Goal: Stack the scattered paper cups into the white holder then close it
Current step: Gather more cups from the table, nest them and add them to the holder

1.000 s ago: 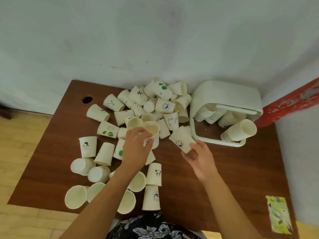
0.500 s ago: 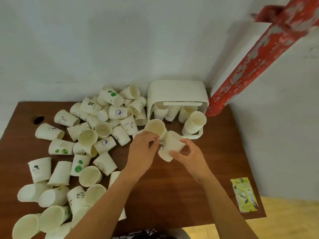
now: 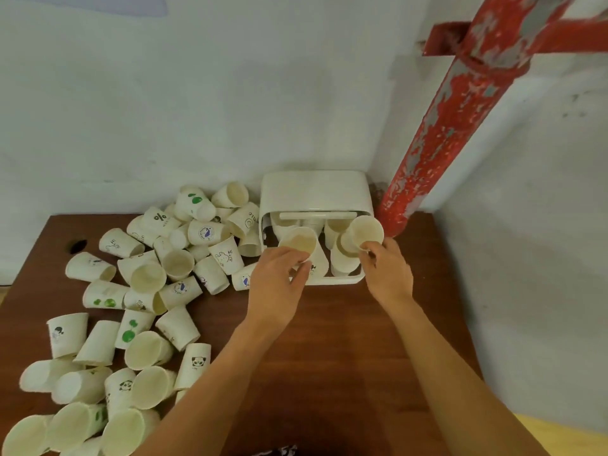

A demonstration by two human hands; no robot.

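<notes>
Reaching over the brown table [image 3: 345, 340], I have both hands at the open front of the white holder [image 3: 316, 192], which stands in the far right corner against the wall [image 3: 197, 110]. My left hand [image 3: 279, 284] has its fingers curled round a paper cup [image 3: 301, 243]. This cup is tilted, its open mouth turned up and toward me, and its long axis runs from my fingers away into the holder's left side. My right hand [image 3: 388, 271] pinches the rim of a second cup [image 3: 365, 233], the top one of a short nested stack. Its mouth also faces me and a little to the right, and the stack's axis leans back and down into the holder.

Just right of my right hand a red peeling pipe [image 3: 437, 153] comes down to the table corner, so there is little room on that side. The holder's low front edge lies just beyond my left knuckles. Behind both wrists, toward me, the table surface is bare wood and gives free space. Left of my left hand the scattered cups [image 3: 148, 291] begin at once; the nearest lie beside the holder's left wall, and the pile spreads far to the left and down to the near table edge. Most lie on their sides and point in many directions. A dark round hole [image 3: 78, 246] is in the table beyond the pile.
</notes>
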